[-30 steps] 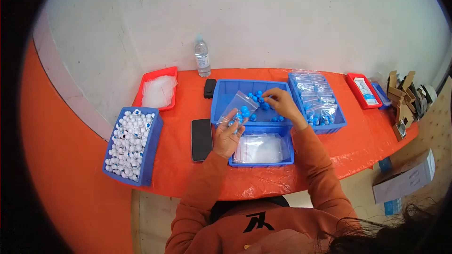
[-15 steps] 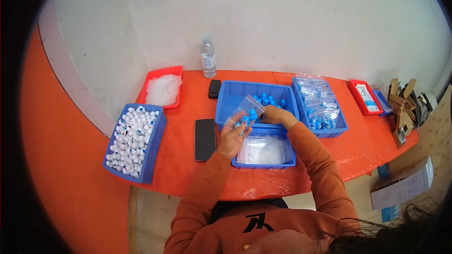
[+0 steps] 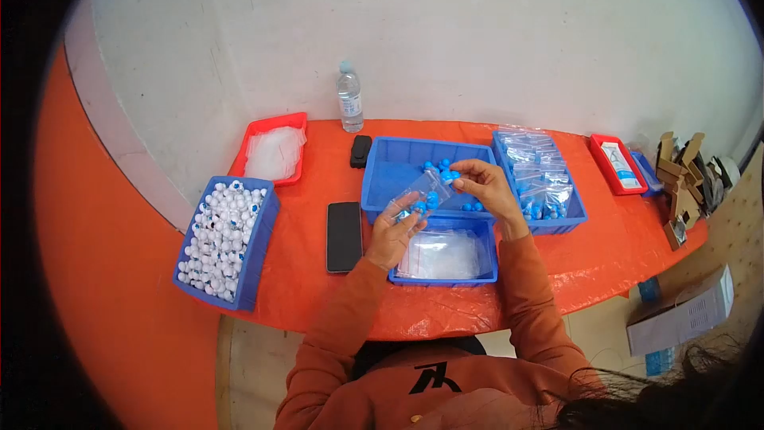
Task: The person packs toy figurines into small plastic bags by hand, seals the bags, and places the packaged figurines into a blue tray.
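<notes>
1. A clear bag (image 3: 422,196) with blue balls (image 3: 432,201) inside is gripped by the left hand (image 3: 390,240) above the front of the large blue bin (image 3: 390,166).
2. A blue ball (image 3: 448,177) is pinched by the right hand (image 3: 487,189) near the bag's upper end.
3. Loose balls (image 3: 473,206) are contained in that bin.

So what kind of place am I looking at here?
Probably a small hand-packing workstation: the left hand holds a clear bag with blue balls inside, filled zip bags crowd one plastic bin, and flat clear bags lie in a smaller bin.
</notes>
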Demonstrator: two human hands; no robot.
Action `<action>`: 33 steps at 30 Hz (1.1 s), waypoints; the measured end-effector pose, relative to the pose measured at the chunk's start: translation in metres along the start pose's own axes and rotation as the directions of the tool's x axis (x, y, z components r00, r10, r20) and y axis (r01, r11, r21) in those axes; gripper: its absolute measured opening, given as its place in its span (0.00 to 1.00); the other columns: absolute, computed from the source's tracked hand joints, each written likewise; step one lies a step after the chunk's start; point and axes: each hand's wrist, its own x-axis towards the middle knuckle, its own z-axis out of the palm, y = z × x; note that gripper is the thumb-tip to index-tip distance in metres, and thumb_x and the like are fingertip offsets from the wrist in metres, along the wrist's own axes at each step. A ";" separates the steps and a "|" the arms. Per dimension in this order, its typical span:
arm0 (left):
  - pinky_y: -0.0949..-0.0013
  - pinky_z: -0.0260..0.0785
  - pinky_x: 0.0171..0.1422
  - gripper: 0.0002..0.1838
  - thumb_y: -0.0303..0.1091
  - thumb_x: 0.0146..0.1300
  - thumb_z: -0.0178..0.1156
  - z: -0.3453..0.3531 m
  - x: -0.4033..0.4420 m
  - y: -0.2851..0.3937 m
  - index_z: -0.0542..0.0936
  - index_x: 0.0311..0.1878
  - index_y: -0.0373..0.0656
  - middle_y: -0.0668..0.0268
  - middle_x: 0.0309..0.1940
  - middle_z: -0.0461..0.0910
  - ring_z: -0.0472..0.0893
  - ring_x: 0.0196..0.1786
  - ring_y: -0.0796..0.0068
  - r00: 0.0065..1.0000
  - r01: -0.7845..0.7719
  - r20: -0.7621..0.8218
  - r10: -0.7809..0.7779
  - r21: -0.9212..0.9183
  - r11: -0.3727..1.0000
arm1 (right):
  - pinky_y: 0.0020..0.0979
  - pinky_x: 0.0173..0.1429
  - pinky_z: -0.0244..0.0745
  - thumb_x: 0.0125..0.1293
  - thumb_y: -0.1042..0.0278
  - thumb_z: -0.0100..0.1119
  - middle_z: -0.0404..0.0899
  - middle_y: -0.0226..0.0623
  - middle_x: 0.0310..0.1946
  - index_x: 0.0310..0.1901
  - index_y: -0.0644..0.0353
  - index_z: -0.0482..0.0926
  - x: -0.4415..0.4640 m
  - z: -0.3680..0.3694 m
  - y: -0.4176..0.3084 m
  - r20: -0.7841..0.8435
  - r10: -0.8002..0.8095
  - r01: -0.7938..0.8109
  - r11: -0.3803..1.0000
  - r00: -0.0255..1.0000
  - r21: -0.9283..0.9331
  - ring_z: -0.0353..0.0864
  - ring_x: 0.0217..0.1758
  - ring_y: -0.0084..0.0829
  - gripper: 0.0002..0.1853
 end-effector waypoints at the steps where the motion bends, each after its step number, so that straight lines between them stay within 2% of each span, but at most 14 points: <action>1: 0.70 0.70 0.56 0.26 0.22 0.61 0.60 0.001 -0.001 0.001 0.68 0.64 0.41 0.59 0.52 0.74 0.76 0.55 0.66 1.000 0.004 0.000 -0.004 0.026 1.000 | 0.18 0.37 0.73 0.56 0.76 0.66 0.82 0.35 0.33 0.45 0.63 0.81 0.000 0.001 0.000 0.005 0.004 -0.003 1.000 1.000 -0.014 0.77 0.33 0.19 0.13; 5: 0.70 0.71 0.56 0.26 0.23 0.61 0.60 0.003 -0.001 0.000 0.68 0.63 0.41 0.60 0.52 0.74 0.76 0.54 0.68 1.000 0.027 0.007 -0.028 0.101 0.994 | 0.18 0.36 0.72 0.56 0.74 0.67 0.82 0.34 0.31 0.44 0.63 0.82 -0.003 0.002 0.001 0.005 0.016 -0.016 0.998 1.000 -0.062 0.75 0.31 0.19 0.13; 9: 0.72 0.73 0.54 0.26 0.25 0.62 0.60 -0.005 0.001 -0.003 0.68 0.63 0.40 0.60 0.54 0.73 0.77 0.52 0.68 0.998 0.017 0.054 -0.024 0.119 0.993 | 0.17 0.35 0.70 0.56 0.72 0.68 0.81 0.31 0.29 0.42 0.62 0.83 -0.003 0.008 0.007 0.043 -0.082 0.087 0.986 0.996 -0.140 0.73 0.28 0.18 0.11; 15: 0.70 0.71 0.55 0.27 0.24 0.62 0.60 -0.007 0.000 -0.004 0.66 0.65 0.43 0.59 0.52 0.74 0.76 0.54 0.69 0.996 0.065 0.050 -0.072 0.115 0.991 | 0.21 0.39 0.71 0.56 0.71 0.68 0.81 0.31 0.31 0.39 0.59 0.84 -0.004 0.017 0.007 0.030 -0.083 0.088 0.967 0.996 -0.240 0.73 0.32 0.20 0.09; 19: 0.70 0.73 0.55 0.29 0.23 0.62 0.59 -0.013 0.003 -0.011 0.65 0.67 0.43 0.59 0.55 0.72 0.77 0.52 0.69 0.997 0.037 0.055 -0.044 0.124 0.992 | 0.22 0.43 0.68 0.57 0.72 0.67 0.80 0.32 0.35 0.39 0.57 0.84 -0.006 0.021 -0.005 0.306 -0.299 0.405 0.831 0.904 -0.383 0.72 0.37 0.22 0.08; 24: 0.65 0.71 0.58 0.32 0.21 0.61 0.58 0.002 -0.002 -0.001 0.62 0.69 0.47 0.57 0.57 0.71 0.75 0.57 0.64 0.988 -0.016 0.155 -0.007 0.147 0.989 | 0.26 0.47 0.68 0.56 0.73 0.67 0.79 0.34 0.40 0.38 0.56 0.85 -0.010 0.016 -0.008 0.313 -0.160 0.312 0.788 0.936 -0.531 0.72 0.42 0.25 0.07; 25: 0.65 0.71 0.58 0.32 0.21 0.61 0.58 0.002 -0.001 0.000 0.62 0.69 0.47 0.57 0.57 0.71 0.75 0.57 0.64 0.988 -0.012 0.155 -0.011 0.149 0.989 | 0.26 0.47 0.68 0.56 0.73 0.67 0.79 0.34 0.40 0.38 0.56 0.85 -0.010 0.016 -0.008 0.309 -0.159 0.309 0.789 0.938 -0.531 0.72 0.42 0.25 0.07; 29: 0.56 0.70 0.60 0.30 0.31 0.65 0.57 -0.001 0.000 0.004 0.60 0.70 0.47 0.54 0.61 0.68 0.73 0.60 0.57 0.978 0.059 0.190 -0.090 0.162 0.985 | 0.29 0.47 0.70 0.56 0.71 0.68 0.78 0.34 0.42 0.37 0.58 0.85 -0.007 0.010 -0.002 0.169 -0.152 0.184 0.963 0.974 -0.198 0.73 0.43 0.27 0.07; 30: 0.56 0.70 0.60 0.30 0.31 0.65 0.57 -0.002 0.000 0.004 0.60 0.70 0.47 0.54 0.61 0.68 0.73 0.60 0.57 0.977 0.064 0.189 -0.095 0.164 0.984 | 0.29 0.47 0.70 0.56 0.71 0.68 0.78 0.34 0.42 0.37 0.58 0.85 -0.007 0.011 -0.003 0.164 -0.150 0.182 0.963 0.975 -0.197 0.73 0.43 0.27 0.07; 33: 0.51 0.69 0.60 0.30 0.40 0.67 0.54 -0.003 0.000 0.006 0.59 0.70 0.48 0.52 0.62 0.66 0.71 0.62 0.52 0.962 0.157 0.214 -0.169 0.074 0.985 | 0.25 0.46 0.68 0.56 0.74 0.67 0.78 0.35 0.45 0.35 0.58 0.85 -0.008 0.015 -0.008 0.145 -0.169 0.180 0.981 0.975 -0.067 0.72 0.43 0.27 0.05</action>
